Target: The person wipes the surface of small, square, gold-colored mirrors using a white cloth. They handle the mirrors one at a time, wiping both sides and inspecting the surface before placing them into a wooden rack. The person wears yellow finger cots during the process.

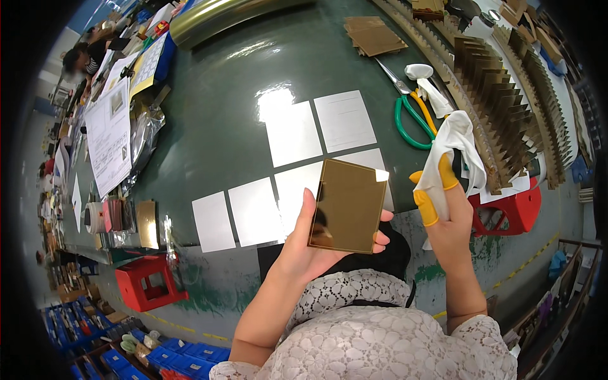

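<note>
A bronze-coloured, glossy rectangular plate rests in my left hand, its thumb along one edge and fingertips showing at the opposite edge. A small white patch or glare marks its upper right corner. Yellow finger cots cover some fingers of my right hand, which grips a white cloth off to the right, apart from the plate. Several white rectangular sheets lie in two rows on the dark green table, partly behind the plate.
Green-handled scissors and a yellow-handled tool lie beyond the cloth. Toothed racks holding upright plates line the right side. Brown sheets and a shiny roll sit at the back. Papers are left; red stools stand below.
</note>
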`<state>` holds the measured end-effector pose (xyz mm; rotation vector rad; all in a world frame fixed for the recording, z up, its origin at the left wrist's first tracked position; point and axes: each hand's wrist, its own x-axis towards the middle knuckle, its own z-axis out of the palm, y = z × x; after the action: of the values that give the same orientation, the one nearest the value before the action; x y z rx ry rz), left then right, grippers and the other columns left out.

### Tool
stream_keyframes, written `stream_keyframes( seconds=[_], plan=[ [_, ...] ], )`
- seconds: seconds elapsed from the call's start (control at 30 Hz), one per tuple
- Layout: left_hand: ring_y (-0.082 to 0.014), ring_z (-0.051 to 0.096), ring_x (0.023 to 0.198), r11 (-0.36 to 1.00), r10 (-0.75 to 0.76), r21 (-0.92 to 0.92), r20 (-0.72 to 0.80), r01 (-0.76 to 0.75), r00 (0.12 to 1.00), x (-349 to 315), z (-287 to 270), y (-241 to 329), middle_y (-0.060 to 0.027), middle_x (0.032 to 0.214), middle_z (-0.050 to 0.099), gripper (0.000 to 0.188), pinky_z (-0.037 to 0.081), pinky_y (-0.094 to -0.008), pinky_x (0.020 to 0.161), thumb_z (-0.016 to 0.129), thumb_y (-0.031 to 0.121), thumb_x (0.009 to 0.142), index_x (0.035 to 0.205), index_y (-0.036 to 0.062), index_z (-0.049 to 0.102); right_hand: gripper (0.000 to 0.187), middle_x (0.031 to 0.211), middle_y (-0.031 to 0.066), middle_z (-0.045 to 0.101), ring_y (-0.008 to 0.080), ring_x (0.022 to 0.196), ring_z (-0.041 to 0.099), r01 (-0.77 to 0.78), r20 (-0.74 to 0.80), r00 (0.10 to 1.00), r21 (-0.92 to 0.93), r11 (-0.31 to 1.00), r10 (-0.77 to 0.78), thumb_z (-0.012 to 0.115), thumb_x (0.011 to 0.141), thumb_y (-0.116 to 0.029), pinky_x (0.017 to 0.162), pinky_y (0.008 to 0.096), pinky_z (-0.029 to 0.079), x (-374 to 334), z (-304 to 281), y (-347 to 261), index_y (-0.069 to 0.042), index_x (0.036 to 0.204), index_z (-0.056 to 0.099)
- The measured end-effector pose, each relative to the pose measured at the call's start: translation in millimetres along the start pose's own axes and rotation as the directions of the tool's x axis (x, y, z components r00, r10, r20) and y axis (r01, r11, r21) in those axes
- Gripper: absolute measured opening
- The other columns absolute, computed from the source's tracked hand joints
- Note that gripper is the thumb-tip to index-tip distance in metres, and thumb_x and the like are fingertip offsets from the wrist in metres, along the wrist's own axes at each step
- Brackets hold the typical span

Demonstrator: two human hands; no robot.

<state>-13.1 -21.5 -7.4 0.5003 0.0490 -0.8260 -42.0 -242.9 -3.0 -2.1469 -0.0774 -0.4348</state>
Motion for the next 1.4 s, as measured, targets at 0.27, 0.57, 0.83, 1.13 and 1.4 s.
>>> stream_keyframes(
  seconds=[0.27,0.57,0.83,1.13,1.4],
  plan=[
    [-0.0417,0.063,0.093,0.944,0.037,-0.329,0.176,0.024,0.984,-0.2,-16.0,-3.3,-0.0348,0.129,0.048,0.095,0.053,-0.0494,0.077,0.019,0.079,0.088,0.148,0.005,0.027,0.053,0.11,0.0137,0.067,0.0117,0.094,0.061,-0.149,0.018,0.988,0.364,0.919,0.153,0.063,0.092,-0.007,0.083,0.0246,0.048,0.4,-4.0,-17.2,0.002,0.141,0.044],
    [-0.0413,0.062,0.096,0.932,0.085,-0.362,0.244,0.01,0.966,-0.2,-22.3,-6.0,-0.036,0.128,0.047,0.095,0.053,-0.0495,0.078,0.02,0.08,0.087,0.149,0.0071,0.026,0.046,0.111,0.0129,0.067,0.0077,0.092,0.058,-0.151,-0.003,0.987,0.33,0.932,0.161,0.057,0.097,-0.011,0.08,0.0205,0.045,-0.8,-1.2,-20.9,0.002,0.139,0.045],
    [-0.0414,0.061,0.101,0.952,0.097,-0.305,0.256,-0.015,0.962,0.8,-27.7,-7.2,-0.0352,0.129,0.046,0.096,0.053,-0.0501,0.081,0.021,0.08,0.087,0.149,0.0067,0.026,0.037,0.112,0.0166,0.065,0.0179,0.094,0.063,-0.061,-0.041,0.997,0.169,0.984,0.068,0.056,0.091,-0.001,0.083,0.0268,0.048,-7.0,-8.1,-11.2,0.002,0.129,0.057],
    [-0.0372,0.057,0.113,0.944,0.12,-0.324,0.193,-0.053,0.974,-0.4,-15.7,-5.0,-0.0283,0.136,0.045,0.089,0.047,-0.0508,0.095,0.024,0.075,0.091,0.147,0.0056,0.028,0.041,0.094,0.0153,0.061,0.0277,0.07,0.061,0.379,0.222,0.911,-0.115,0.918,-0.348,0.054,0.073,0.007,0.058,0.0332,0.049,-6.8,-4.4,-48.3,-0.001,0.111,0.068],
    [-0.036,0.055,0.114,0.963,0.14,-0.263,0.317,-0.055,0.938,3.1,-20.8,-3.1,-0.0291,0.138,0.043,0.089,0.045,-0.0503,0.098,0.024,0.074,0.092,0.148,0.0048,0.026,0.038,0.099,0.0169,0.061,0.0318,0.075,0.064,0.282,0.147,0.953,-0.116,0.952,-0.265,0.064,0.076,0.002,0.063,0.0341,0.051,-8.0,-0.9,-43.2,0.001,0.114,0.063]
  ],
)
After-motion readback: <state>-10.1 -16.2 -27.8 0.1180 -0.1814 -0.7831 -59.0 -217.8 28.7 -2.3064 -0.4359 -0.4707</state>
